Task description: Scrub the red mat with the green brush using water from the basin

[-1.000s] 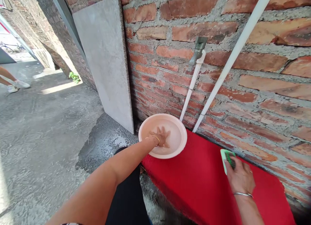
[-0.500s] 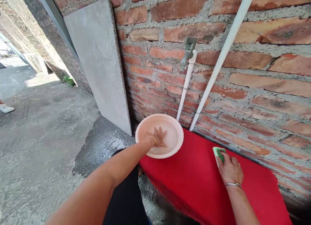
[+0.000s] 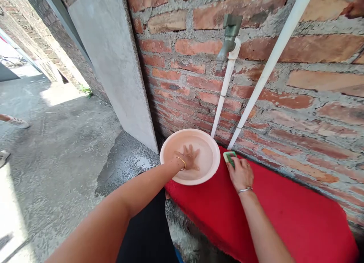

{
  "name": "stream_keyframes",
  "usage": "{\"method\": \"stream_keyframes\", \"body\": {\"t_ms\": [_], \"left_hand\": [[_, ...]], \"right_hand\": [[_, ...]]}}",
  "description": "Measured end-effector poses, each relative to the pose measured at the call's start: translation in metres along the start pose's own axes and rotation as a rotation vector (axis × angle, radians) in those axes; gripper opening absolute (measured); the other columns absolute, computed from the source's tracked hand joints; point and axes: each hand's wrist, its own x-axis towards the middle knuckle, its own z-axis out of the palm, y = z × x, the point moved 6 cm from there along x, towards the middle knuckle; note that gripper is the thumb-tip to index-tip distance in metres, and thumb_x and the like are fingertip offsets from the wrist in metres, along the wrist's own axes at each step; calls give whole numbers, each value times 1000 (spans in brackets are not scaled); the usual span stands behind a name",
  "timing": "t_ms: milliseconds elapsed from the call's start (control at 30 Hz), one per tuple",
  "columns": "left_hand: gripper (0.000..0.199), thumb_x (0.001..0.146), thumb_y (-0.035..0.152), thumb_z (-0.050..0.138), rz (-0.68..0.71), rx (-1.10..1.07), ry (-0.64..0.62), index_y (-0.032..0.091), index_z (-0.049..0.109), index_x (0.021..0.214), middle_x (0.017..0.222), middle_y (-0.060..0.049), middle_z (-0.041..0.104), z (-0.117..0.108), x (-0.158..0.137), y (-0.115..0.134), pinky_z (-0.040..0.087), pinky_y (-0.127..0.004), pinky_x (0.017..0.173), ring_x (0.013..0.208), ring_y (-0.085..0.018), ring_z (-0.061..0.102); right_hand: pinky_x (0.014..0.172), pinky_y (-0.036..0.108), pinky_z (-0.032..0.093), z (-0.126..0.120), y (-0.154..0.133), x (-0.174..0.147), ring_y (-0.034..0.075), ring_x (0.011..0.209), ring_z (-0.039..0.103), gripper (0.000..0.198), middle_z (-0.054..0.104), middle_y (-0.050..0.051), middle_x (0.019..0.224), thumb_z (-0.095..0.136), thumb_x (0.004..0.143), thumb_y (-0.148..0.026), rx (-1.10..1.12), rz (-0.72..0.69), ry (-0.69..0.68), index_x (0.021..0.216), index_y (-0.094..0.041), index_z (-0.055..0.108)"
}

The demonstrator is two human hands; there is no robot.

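My left hand (image 3: 189, 157) is under the water in a pale pink basin (image 3: 214, 171), with its fingers spread and nothing held. A yellow bangle circles that wrist. My right hand (image 3: 241, 174) grips a light and dark green scrub brush (image 3: 229, 157) and presses it on a red cloth (image 3: 295, 202), just right of the basin. The brush's underside is hidden against the cloth. The basin stands upright on the cloth's left end, near the wall.
A tap (image 3: 229, 37) on a white pipe (image 3: 223, 100) rises behind the basin, beside a longer slanted pipe (image 3: 264, 69). A grey slab (image 3: 110, 58) leans on the brick wall (image 3: 307, 141). Wet concrete (image 3: 127, 157) lies at left. Another person's foot (image 3: 18, 122) shows at far left.
My right hand has slid the scrub brush leftward along the cloth, close to the basin. My left hand stays in the water, its fingers spread. The view has shifted slightly.
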Motion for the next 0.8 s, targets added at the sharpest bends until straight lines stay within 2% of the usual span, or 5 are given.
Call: {"method": "stream_keyframes", "body": {"t_ms": [100, 233, 600, 700, 800], "left_hand": [[106, 81, 71, 60, 4, -1, 2, 36, -3, 158, 165, -11, -18, -1, -2, 0, 17, -85, 101, 149, -49, -13], [107, 80, 71, 59, 6, 3, -6, 37, -6, 158, 165, -10, -20, 1, 1, -2, 18, -85, 101, 148, -48, -14], [108, 75, 68, 67, -11, -54, 49, 38, 5, 159, 168, -7, -8, 1, 5, -1, 16, -84, 101, 146, -55, -10], [110, 71, 69, 71, -3, -100, 69, 41, 11, 158, 169, -6, 1, -2, 2, 0, 14, -85, 102, 146, -55, -8], [107, 70, 74, 68, -4, -88, 50, 46, 11, 157, 169, -3, 1, 0, 2, -1, 14, -84, 103, 148, -51, -9]], "right_hand": [[75, 31, 38, 16, -50, 17, 20, 86, 52, 30, 60, 9, 97, 47, 96, -25, -1, -79, -47, 120, -24, 66], [74, 31, 39, 16, -24, 22, 20, 84, 53, 31, 60, 10, 97, 47, 97, -31, -31, -42, -55, 120, -24, 66], [63, 49, 37, -48, 302, -108, 39, 84, 57, 59, 61, 23, 97, 39, 90, -60, -134, 748, 45, 128, -22, 64], [64, 48, 39, -55, 275, -107, 38, 84, 57, 61, 60, 21, 97, 38, 90, -62, -81, 713, 90, 129, -23, 64], [67, 40, 41, -46, 176, -78, 30, 83, 56, 52, 60, 18, 102, 38, 95, -53, -6, 485, 74, 123, -19, 66]]}}
